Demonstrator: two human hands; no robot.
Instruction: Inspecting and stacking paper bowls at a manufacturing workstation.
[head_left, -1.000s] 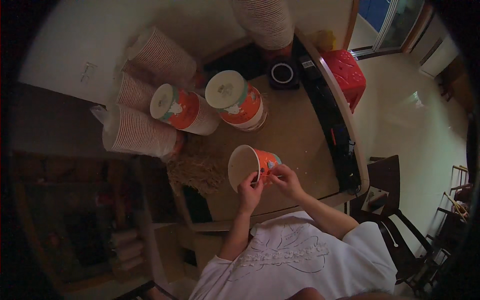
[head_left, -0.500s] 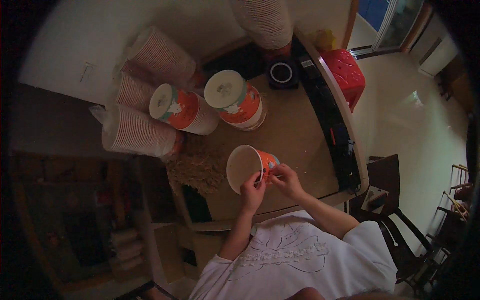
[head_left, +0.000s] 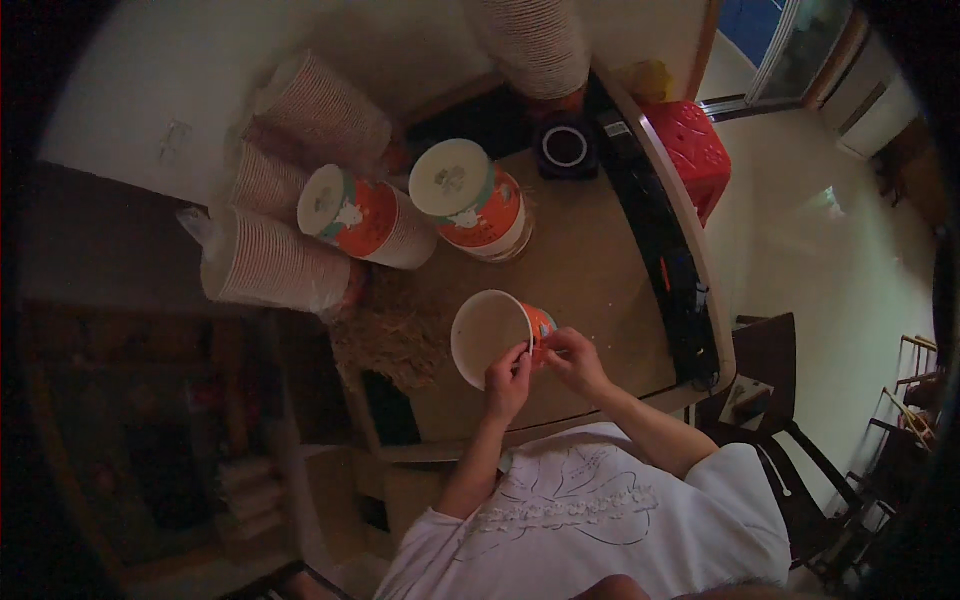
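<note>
A large paper bucket [head_left: 490, 338], white inside with an orange and teal printed wall, lies tipped on the table with its mouth toward the left. My left hand [head_left: 508, 383] pinches the near side of its rim, thumb and fingers closed. Just to the right, my right hand [head_left: 574, 360] is closed in a pinch against the printed outer wall. Whether anything small sits between the right fingertips I cannot make out. A bundle of tan, straw-like strands [head_left: 395, 335] lies left of the bucket.
Two upside-down stacks of printed buckets [head_left: 482, 205] [head_left: 375, 220] stand farther back. Bagged stacks of paper buckets [head_left: 275, 262] line the back left; a tall stack [head_left: 535, 50] rises behind a black round-topped device [head_left: 566, 147]. A red stool [head_left: 690, 150] stands beyond the table's right edge.
My hands stay at the bucket's rim and wall. The left hand has shifted very slightly to the right; the bucket has turned a little.
</note>
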